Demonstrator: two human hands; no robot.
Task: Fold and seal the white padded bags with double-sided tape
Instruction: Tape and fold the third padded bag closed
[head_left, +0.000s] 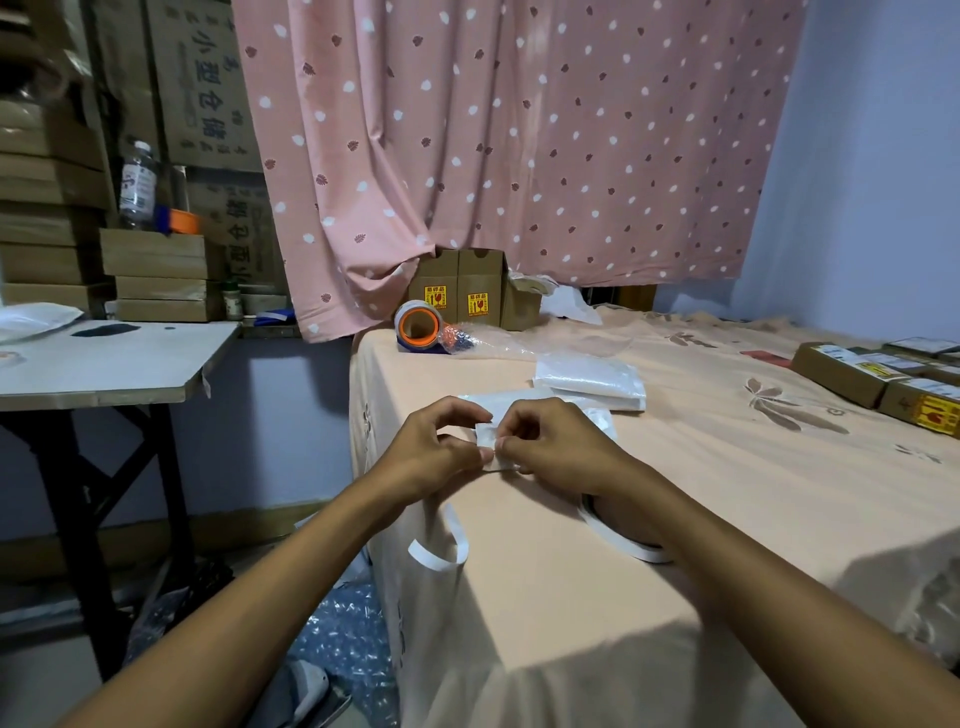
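Observation:
My left hand (434, 449) and my right hand (545, 441) meet over the peach bedsheet, and both pinch a short white strip of double-sided tape (487, 435) between their fingertips. Just behind the hands lies a white padded bag (597, 415), partly hidden by them. Farther back is a stack of white padded bags (589, 382). The roll of double-sided tape (626, 543) lies under my right forearm. A loose curl of white tape backing (439, 553) hangs at the bed's left edge.
An orange packing-tape dispenser (418, 325) and bubble wrap (488, 338) sit at the far left of the bed, with cardboard boxes (467, 291) behind. Labelled boxes (878, 379) line the right side. A grey folding table (104, 364) stands to the left.

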